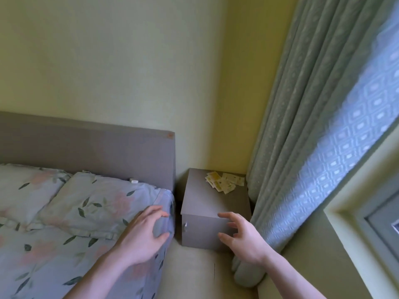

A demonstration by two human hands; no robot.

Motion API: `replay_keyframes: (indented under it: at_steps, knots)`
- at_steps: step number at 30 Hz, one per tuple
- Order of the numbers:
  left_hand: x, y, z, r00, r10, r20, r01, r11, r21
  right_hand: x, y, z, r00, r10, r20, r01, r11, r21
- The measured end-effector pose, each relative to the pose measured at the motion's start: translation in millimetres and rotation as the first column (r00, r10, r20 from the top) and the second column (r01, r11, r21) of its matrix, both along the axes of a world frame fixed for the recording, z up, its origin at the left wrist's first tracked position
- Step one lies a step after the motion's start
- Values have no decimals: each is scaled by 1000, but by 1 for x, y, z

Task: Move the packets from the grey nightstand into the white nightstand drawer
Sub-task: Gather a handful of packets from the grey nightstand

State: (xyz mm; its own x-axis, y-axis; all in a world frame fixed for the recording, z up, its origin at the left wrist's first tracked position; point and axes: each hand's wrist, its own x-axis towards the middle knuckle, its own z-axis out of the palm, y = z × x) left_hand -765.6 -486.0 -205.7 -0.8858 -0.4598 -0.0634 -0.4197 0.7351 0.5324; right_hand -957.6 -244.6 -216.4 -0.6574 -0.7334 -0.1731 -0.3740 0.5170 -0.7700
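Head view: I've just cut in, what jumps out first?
The two open hands in the foreground: the left hand rests on the floral bedding, and the right hand is spread in front of the grey nightstand. Behind them, yellowish packets lie scattered on the nightstand's far top, beside the curtain.

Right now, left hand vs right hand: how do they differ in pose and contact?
The left hand lies palm-down on the floral bedding at the bed's edge; the right hand touches nothing clearly, raised in front of the grey nightstand. The left hand's fingers lie fairly flat; the right hand's are spread and bent, as if reaching. Neither holds anything, and the packets sit untouched at the back of the nightstand top.
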Motion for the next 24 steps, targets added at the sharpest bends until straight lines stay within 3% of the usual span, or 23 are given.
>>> replay_keyframes:
  at_steps: [12, 19, 24]
  knots:
    - [-246, -103, -44, 978, -201, 62, 199, 979, 39, -201, -73, -58, 973, -211, 96, 203, 975, 86]
    - [-384, -136, -95, 977, -162, 135, 143, 980, 139, -353, -137, -107, 934, -268, 235, 236, 959, 157]
    - [-463, -159, -149, 966, -144, 214, 108, 980, 169, -444, -172, -171, 930, -302, 207, 243, 932, 271]
